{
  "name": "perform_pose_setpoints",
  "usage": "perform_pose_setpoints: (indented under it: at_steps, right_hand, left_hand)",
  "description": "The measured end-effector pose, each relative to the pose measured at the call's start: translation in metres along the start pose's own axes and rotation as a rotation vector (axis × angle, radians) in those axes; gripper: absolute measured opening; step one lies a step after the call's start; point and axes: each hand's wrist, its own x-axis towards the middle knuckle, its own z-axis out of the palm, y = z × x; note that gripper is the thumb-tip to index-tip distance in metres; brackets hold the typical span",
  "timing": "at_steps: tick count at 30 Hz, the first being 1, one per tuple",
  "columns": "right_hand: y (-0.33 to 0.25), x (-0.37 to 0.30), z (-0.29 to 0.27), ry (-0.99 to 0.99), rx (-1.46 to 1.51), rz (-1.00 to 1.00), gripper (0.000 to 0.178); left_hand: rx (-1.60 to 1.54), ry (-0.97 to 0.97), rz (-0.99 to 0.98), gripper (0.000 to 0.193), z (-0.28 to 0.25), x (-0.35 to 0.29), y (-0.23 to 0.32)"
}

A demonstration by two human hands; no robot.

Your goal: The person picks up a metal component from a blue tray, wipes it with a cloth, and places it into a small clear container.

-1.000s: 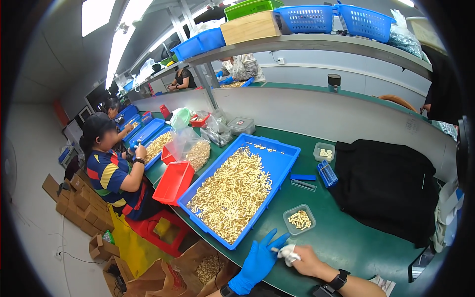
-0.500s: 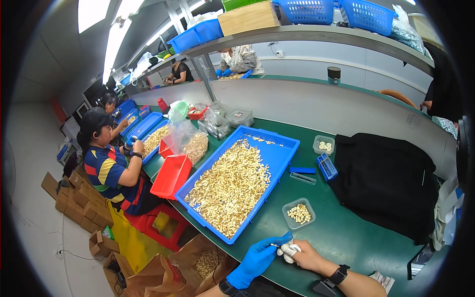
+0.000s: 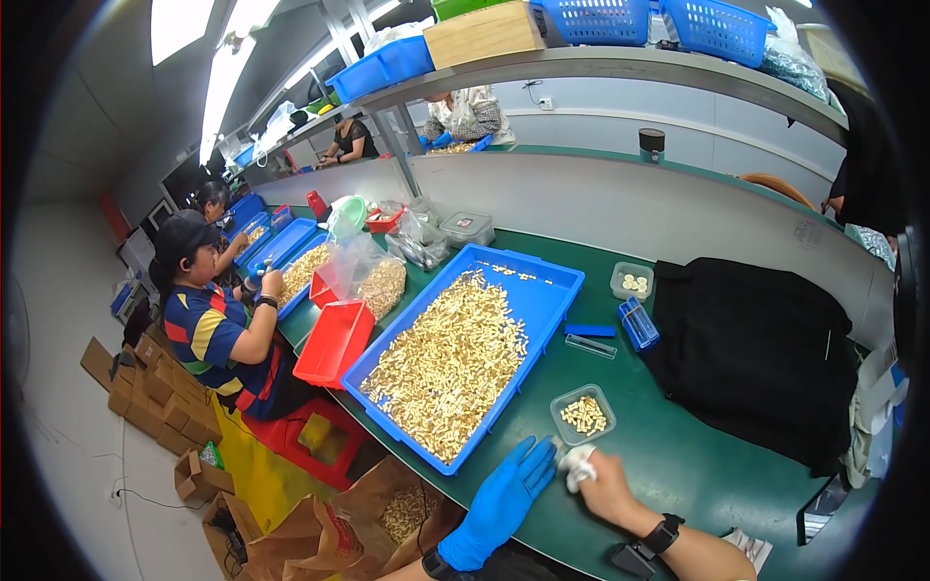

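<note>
My left hand [image 3: 506, 499], in a blue glove, lies palm up with its fingers stretched out over the table's front edge. Bunched in the fist of my bare right hand [image 3: 614, 492] is a white cloth [image 3: 578, 469], slightly blurred, just beside the left fingertips. Beyond both hands sits a small clear container [image 3: 556, 427] with short gold-coloured metal pieces [image 3: 583, 414] in it. A large blue tray [image 3: 544, 296] to the left carries a wide heap of similar gold pieces [image 3: 441, 373]. Anything small on the left palm is too fine to make out.
On the green table [image 3: 678, 465] lie a black cloth [image 3: 760, 358], a blue case [image 3: 638, 324] and a clear tub [image 3: 620, 290] of round pieces. Left of the tray are a red bin [image 3: 332, 339] and a seated co-worker [image 3: 218, 320]. A shelf [image 3: 620, 66] spans above.
My hands have moved apart. The left has opened from its pinch into a flat palm; the right has shifted slightly right, keeping the white cloth.
</note>
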Motion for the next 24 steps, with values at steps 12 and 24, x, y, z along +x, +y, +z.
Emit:
perform_pose_setpoints:
  at_steps: [12,24]
  right_hand:
    - [0.006,0.002,0.007,-0.137,-0.169,-0.291,0.016]
    - [-0.003,0.004,0.003,-0.155,-0.133,-0.126,0.013]
  left_hand:
    - [-0.060,0.019,-0.018,0.052,0.000,0.008,-0.001]
    - [0.280,0.205,0.024,0.030,-0.016,0.007,-0.003]
